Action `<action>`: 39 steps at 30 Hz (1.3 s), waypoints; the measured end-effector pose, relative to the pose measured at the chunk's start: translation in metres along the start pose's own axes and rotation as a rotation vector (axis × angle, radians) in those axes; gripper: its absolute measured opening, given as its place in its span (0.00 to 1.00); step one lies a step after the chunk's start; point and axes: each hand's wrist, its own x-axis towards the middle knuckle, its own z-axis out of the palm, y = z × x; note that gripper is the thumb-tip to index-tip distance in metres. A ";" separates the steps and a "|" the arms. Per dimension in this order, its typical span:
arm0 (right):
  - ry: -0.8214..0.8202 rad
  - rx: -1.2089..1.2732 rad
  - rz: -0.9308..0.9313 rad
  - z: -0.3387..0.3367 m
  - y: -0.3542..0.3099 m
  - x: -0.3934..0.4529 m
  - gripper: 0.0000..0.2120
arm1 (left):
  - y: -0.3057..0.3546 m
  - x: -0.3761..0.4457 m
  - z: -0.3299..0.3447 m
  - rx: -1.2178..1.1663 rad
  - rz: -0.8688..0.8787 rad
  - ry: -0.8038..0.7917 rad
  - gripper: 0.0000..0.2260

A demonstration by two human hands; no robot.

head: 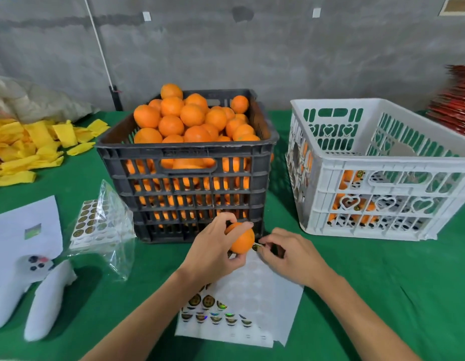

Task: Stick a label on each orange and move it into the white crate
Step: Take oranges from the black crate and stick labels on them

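Green cloth [356,295] covers the whole table, bare grey concrete wall [278,48] behind it. Left hand [213,252] is wrapped around an orange [243,239] held just in front of the black crate [184,162], which is heaped with oranges. Right hand [288,255] pinches a label [257,247] right at the orange's side. Sticker sheet [241,306] lies under both hands, mostly peeled. White crate [382,162] sits to the right with a few labelled oranges in the bottom. Yellow foam nets [30,147] are piled far left, a bag of sticker sheets [101,225] and white paper [22,230] near them, red stack [455,105] far right
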 end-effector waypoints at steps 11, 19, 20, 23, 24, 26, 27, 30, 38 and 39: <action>-0.101 0.025 0.105 0.009 -0.001 0.002 0.18 | 0.001 -0.003 0.003 -0.042 -0.099 -0.028 0.29; 0.109 0.439 0.398 0.012 -0.014 0.012 0.09 | 0.003 -0.003 0.000 -0.074 -0.121 -0.030 0.30; 0.169 0.512 0.388 0.009 -0.018 0.012 0.08 | 0.004 -0.002 -0.001 -0.077 -0.121 -0.026 0.30; 0.335 0.654 0.257 -0.006 -0.040 0.011 0.05 | 0.012 0.003 -0.009 -0.097 -0.115 0.014 0.29; 0.370 0.701 0.217 -0.011 -0.048 0.011 0.05 | 0.017 0.006 -0.014 -0.108 -0.117 0.039 0.29; 0.405 0.762 0.148 -0.022 -0.062 0.010 0.05 | 0.027 0.012 -0.025 -0.127 -0.118 0.099 0.29; 0.417 0.776 0.120 -0.028 -0.068 0.011 0.05 | 0.032 0.015 -0.032 -0.137 -0.116 0.130 0.29; 0.512 0.722 0.000 -0.049 -0.078 0.015 0.07 | 0.045 0.030 -0.057 -0.144 -0.086 0.223 0.29; 0.793 0.206 -0.193 -0.112 -0.101 0.054 0.27 | 0.067 0.114 -0.129 -0.043 0.044 0.452 0.30; 0.829 0.168 -0.167 -0.119 -0.103 0.060 0.29 | 0.069 0.126 -0.134 -0.037 0.069 0.460 0.31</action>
